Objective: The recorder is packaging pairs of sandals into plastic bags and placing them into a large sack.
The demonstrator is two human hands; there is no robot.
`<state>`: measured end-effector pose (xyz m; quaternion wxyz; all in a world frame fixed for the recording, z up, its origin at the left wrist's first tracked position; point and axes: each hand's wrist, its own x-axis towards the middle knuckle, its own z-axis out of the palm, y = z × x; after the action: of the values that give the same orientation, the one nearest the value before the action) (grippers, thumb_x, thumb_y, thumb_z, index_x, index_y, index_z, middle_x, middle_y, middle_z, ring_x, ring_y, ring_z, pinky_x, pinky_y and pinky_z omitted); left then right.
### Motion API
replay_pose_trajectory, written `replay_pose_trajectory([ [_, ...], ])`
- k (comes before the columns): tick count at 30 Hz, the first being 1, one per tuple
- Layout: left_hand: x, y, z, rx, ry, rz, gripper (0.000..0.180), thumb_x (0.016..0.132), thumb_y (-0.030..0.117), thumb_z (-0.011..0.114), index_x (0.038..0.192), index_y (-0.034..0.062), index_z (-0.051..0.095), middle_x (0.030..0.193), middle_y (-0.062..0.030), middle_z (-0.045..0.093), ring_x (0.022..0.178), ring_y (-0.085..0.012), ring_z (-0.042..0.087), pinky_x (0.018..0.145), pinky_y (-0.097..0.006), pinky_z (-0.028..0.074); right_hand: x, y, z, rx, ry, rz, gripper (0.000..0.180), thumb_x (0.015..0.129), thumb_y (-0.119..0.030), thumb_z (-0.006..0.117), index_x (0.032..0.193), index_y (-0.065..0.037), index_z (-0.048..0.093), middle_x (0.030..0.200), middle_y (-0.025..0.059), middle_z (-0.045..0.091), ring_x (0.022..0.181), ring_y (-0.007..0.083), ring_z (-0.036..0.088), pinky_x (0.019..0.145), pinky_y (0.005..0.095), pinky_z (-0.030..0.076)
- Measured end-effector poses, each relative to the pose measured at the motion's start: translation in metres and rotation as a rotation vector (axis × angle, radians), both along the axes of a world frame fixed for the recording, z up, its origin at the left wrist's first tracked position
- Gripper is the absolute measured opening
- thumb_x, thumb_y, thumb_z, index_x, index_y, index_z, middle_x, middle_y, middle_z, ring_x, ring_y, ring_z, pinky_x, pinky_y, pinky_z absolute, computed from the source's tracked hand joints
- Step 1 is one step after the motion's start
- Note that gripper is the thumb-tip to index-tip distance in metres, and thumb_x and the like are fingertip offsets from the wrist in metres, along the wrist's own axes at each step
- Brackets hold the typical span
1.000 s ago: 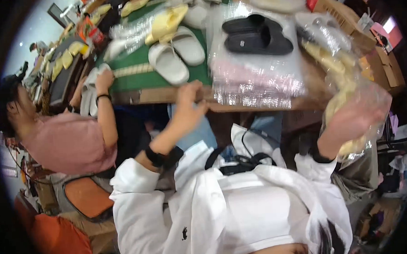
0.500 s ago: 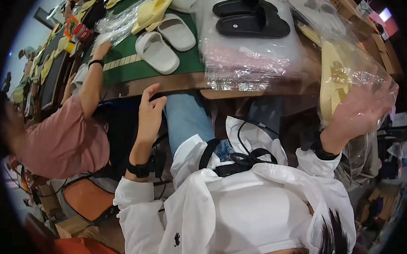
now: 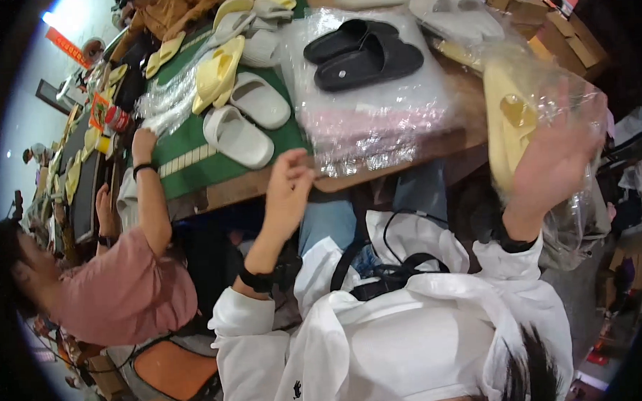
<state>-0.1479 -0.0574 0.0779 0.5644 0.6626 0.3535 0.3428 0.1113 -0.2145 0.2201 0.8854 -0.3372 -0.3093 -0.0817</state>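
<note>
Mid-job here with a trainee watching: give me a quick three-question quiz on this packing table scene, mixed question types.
1. True or false: the right hand holds a yellow slipper in a clear bag.
2. What lies on the stack of clear bags? A) black slippers B) scissors C) a red box
3. Is the left hand gripping anything?

Key: 1 true; 2 A, the black slippers; 3 no, it is raised empty near the table edge.

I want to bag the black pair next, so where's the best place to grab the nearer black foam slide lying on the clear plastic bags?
Probably the wide strap of the nearer black foam slide, from above on the person's side. It lies flat, sole down, on the stack of clear plastic bags, so the raised strap gives fingers an arch to hook under.
</note>
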Motion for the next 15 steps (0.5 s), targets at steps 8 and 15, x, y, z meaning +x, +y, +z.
replay_pose_trajectory([
  [8, 0.106, -0.029, -0.007, 0.241, 0.200, -0.701, 0.030, 0.085, 0.003, 0.057, 0.114, 0.0024, 0.050, 0.109, -0.0101, 0.054, 0.097, -0.0171, 0.054, 0.083, -0.027, 0.043, 0.009, 0.022, -0.025, -0.056, 0.054, 0.032, 0.055, 0.095, -0.039, 0.038, 0.136, -0.002, 0.033, 0.145, 0.0120, 0.026, 0.134, 0.0329, 0.024, 0.108, 0.0495, 0.018],
  [15, 0.157, -0.033, -0.043, 0.014, 0.303, -1.205, 0.024, 0.081, 0.008, 0.055, 0.103, -0.0025, 0.057, 0.092, -0.0195, 0.060, 0.087, -0.0316, 0.059, 0.078, -0.037, 0.046, 0.044, 0.050, -0.064, -0.266, 0.035, 0.008, 0.047, 0.096, -0.033, 0.038, 0.133, -0.005, 0.039, 0.144, 0.0111, 0.028, 0.134, 0.0293, 0.025, 0.109, 0.0441, 0.017],
])
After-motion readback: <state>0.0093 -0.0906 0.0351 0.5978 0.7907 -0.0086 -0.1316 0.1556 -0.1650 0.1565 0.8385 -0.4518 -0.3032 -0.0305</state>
